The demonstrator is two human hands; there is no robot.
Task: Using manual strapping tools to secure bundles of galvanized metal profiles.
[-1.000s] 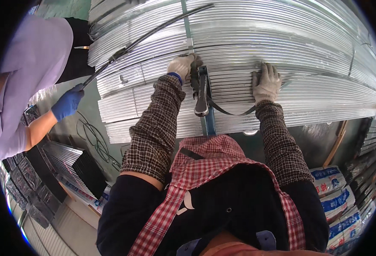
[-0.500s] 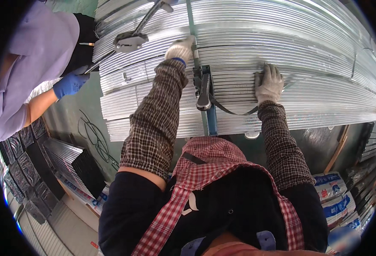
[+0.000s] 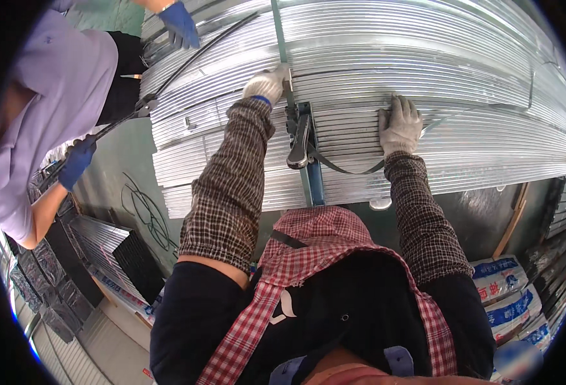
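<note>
A wide stack of silvery metal profiles (image 3: 360, 77) lies before me, crossed by a green strap (image 3: 281, 38). My left hand (image 3: 265, 85), in a white knit glove, is closed at this strap; its fingertips are partly hidden. Just nearer to me sits a hand strapping tensioner (image 3: 300, 138) with a dark lever, above a blue upright piece (image 3: 316, 186). From it a loose dark strap end (image 3: 344, 169) curves toward my right hand (image 3: 401, 125). That gloved hand lies flat on the profiles, fingers stretched out, with strap showing on both sides of it.
At the left a co-worker in a lilac shirt (image 3: 71, 70) grips a long-handled tool (image 3: 145, 104) with one blue-gloved hand (image 3: 77, 163). The other blue glove (image 3: 180, 25) hovers over the stack. A cable coil (image 3: 145, 212) lies on the floor; printed bags (image 3: 498, 277) are at lower right.
The co-worker's tool has swung down and left, its handles now spread wide. The co-worker's other glove has come into view. My hands have kept their places on the stack.
</note>
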